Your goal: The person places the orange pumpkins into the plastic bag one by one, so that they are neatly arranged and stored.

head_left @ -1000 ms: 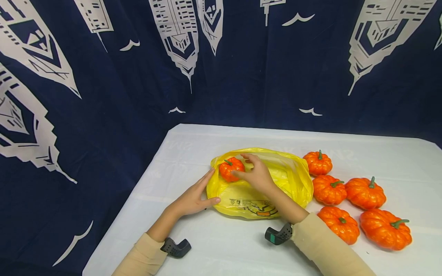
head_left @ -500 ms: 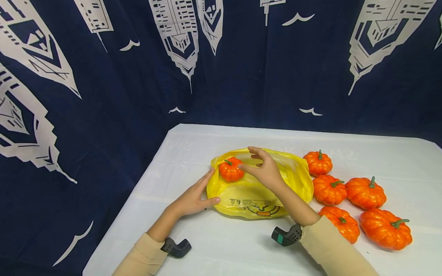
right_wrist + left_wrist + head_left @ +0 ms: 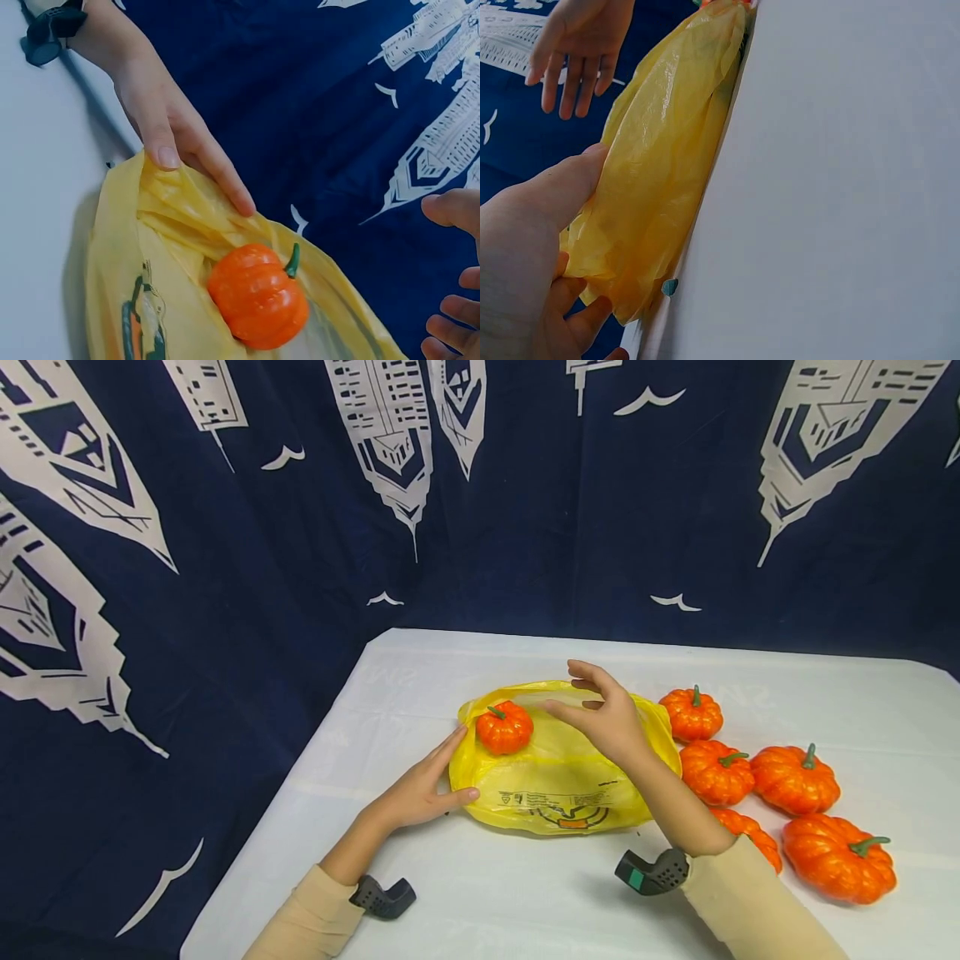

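A yellow plastic bag [image 3: 562, 777] lies on the table with its mouth spread wide. Inside, toward its left end, sits a small orange pumpkin [image 3: 505, 727] with a green stem. My left hand [image 3: 422, 789] touches the bag's left edge, thumb and fingers spread along the rim. The left wrist view shows its thumb [image 3: 574, 184] against the yellow film. Above the bag's right half hovers my right hand [image 3: 606, 720], fingers relaxed and holding nothing. In the right wrist view the pumpkin [image 3: 259, 296] rests apart from the right hand's fingers [image 3: 454, 311].
Several orange pumpkins stand to the right of the bag, among them a small one at the back [image 3: 691, 714] and a large one at the front [image 3: 838, 858]. My right forearm partly covers another pumpkin [image 3: 750, 837]. Behind the white table [image 3: 495, 893] hangs a dark blue patterned cloth [image 3: 525, 560].
My right hand has drawn away from the pumpkin in the bag, moving right and up. The pumpkin stays where it was, and my left hand keeps its place at the bag's edge.
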Motion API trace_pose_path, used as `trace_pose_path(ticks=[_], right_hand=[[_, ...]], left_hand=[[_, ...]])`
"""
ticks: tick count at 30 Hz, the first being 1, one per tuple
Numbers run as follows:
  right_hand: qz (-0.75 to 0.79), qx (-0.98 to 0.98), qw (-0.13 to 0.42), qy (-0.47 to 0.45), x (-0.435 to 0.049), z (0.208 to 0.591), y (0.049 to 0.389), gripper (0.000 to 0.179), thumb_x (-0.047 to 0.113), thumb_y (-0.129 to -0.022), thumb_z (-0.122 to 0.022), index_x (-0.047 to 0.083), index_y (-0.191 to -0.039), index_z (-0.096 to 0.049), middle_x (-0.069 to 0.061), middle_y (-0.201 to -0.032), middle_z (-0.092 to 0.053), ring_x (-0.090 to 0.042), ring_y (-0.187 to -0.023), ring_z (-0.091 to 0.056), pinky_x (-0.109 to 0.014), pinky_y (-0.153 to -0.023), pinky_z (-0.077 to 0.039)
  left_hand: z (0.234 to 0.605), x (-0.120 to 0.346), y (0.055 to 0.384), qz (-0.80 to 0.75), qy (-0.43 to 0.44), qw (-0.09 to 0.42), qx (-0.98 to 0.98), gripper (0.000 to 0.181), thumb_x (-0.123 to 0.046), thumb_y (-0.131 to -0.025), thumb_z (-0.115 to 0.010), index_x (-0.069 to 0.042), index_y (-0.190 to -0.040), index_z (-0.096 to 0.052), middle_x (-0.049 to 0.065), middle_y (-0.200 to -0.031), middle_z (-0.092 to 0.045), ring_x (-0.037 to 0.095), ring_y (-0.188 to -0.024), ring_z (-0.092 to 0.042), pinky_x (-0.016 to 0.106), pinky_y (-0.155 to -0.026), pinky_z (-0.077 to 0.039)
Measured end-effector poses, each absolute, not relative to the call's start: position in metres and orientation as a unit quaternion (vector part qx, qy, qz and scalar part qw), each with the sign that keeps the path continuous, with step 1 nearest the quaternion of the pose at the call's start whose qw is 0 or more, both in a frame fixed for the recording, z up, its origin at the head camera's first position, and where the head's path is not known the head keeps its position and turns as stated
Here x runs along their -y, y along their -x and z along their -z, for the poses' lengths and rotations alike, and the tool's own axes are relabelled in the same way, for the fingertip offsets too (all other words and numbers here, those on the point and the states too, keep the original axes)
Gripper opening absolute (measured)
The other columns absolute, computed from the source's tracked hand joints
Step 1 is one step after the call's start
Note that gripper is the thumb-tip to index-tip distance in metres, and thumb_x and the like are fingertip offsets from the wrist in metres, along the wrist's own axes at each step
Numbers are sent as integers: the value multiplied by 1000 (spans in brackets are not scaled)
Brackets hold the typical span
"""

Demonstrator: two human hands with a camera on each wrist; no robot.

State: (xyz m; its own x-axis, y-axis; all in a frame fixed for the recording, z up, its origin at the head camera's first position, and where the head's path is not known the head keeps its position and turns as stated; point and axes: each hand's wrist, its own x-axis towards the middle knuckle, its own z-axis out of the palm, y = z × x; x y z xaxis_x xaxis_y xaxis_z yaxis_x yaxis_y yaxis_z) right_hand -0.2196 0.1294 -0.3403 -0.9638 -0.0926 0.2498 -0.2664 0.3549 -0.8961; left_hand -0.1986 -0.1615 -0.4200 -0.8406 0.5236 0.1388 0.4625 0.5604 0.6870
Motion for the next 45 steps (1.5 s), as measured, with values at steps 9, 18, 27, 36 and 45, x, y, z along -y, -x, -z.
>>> trace_pose_path(ticks=[9,18,27,36,45], right_hand=[[-543,826,96,-121,-147,333,211,70,27,-86,-77,5,-144,-45,-12,-144,-48,-30,-128,-45,-50,-105,-39],[-518,843,101,-103,-174,327,196,73,30,-86,-76,6,-147,-42,-11,-145,-46,-30,-128,-44,-49,-103,-39],[-475,868,123,-78,-196,326,178,74,36,-87,-75,11,-147,-42,-12,-142,-49,-28,-125,-46,-16,-91,-40],[-468,875,116,-43,-219,331,170,76,38,-88,-73,12,-150,-37,-16,-142,-48,-35,-126,-45,-10,-86,-45],[-480,863,153,-32,-240,342,165,69,29,-89,-74,9,-147,-43,-14,-138,-51,-8,-116,-48,-3,-81,-41]], left_hand=[[422,160,200,-375,-272,48,-885,92,-42,-91,-67,-15,-158,-11,3,-162,-11,24,-146,-16,49,-115,-20],[423,160,201,-372,-272,49,-886,92,-43,-91,-67,-16,-158,-11,2,-162,-11,23,-146,-16,49,-115,-20],[423,158,201,-379,-277,54,-881,91,-42,-91,-67,-14,-158,-12,3,-162,-11,22,-146,-15,48,-116,-20],[423,157,201,-374,-273,50,-885,92,-43,-90,-67,-15,-158,-12,3,-162,-11,23,-146,-16,48,-115,-20],[420,158,199,-367,-259,53,-892,93,-45,-90,-67,-17,-158,-12,3,-162,-11,24,-146,-16,50,-115,-21]])
